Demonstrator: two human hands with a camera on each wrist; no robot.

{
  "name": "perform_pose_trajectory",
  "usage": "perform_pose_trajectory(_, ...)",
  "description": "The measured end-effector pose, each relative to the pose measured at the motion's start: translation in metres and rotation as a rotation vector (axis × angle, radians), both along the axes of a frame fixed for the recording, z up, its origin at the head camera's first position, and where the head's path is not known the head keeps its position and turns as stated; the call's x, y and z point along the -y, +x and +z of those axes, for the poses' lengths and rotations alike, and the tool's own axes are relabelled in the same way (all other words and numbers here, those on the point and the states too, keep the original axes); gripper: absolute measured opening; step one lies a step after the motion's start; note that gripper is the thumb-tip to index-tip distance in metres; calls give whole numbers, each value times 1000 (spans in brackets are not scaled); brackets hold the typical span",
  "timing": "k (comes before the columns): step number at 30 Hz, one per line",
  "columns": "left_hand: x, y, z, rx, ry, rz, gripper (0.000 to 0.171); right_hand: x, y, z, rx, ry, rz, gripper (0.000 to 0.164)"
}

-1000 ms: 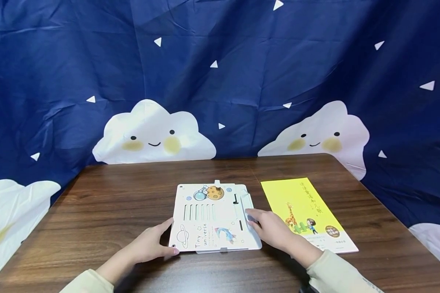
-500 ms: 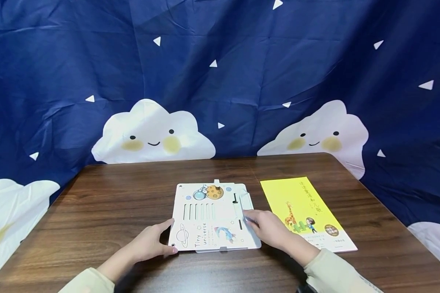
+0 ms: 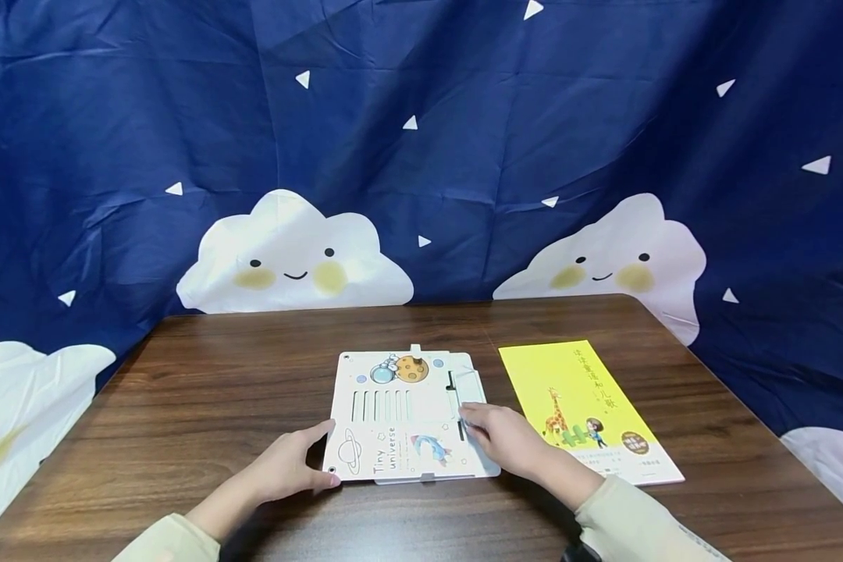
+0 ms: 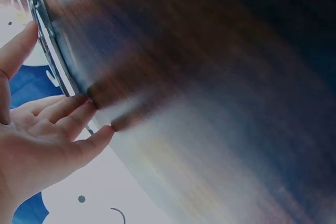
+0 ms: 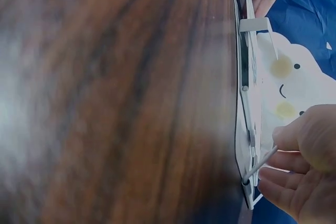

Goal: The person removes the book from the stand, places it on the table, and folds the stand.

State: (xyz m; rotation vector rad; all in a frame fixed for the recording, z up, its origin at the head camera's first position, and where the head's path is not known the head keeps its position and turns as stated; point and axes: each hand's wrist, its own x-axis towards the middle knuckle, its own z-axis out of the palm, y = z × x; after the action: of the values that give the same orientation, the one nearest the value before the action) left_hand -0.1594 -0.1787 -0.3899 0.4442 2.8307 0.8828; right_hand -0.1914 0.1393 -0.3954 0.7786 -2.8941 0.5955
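Observation:
A white book stand (image 3: pixel 379 410) printed with an astronaut, a planet and a rocket lies flat on the table in the head view. My left hand (image 3: pixel 284 467) touches its left edge, thumb at the near corner and fingers spread further along. In the left wrist view, the fingers of that hand (image 4: pixel 60 129) are nearly straight against the edge. My right hand (image 3: pixel 509 441) pinches a narrow flap (image 3: pixel 469 389) at the stand's right side. Seen from the right wrist, this flap is tilted up from the board between thumb and fingers; the fingertips are partly hidden in the head view.
A yellow book (image 3: pixel 579 398) with a giraffe and a child on its cover lies right of the stand, close to my right forearm. The brown wooden table (image 3: pixel 239 375) ends at a blue curtain (image 3: pixel 464 156) with cloud faces.
My right hand has shifted slightly left over the stand, and the flap has swung left with it, covering more of the dark slots. My left hand stays at the left edge.

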Motion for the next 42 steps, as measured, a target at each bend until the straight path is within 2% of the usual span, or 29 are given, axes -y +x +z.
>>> perform_pose_trajectory(5,0,0,0,7,1,14,82,1,0,-2,-39,32,27,29)
perform_pose_trajectory(16,0,0,-2,-21,-11,-12,82,4,1,-6,-80,88,52,28)
perform_pose_trajectory(30,0,0,-1,-1,-3,8,82,7,3,-6,-113,167,40,27)
perform_pose_trajectory(42,-1,0,-1,9,-4,19,82,9,3,-6,-127,190,31,27)
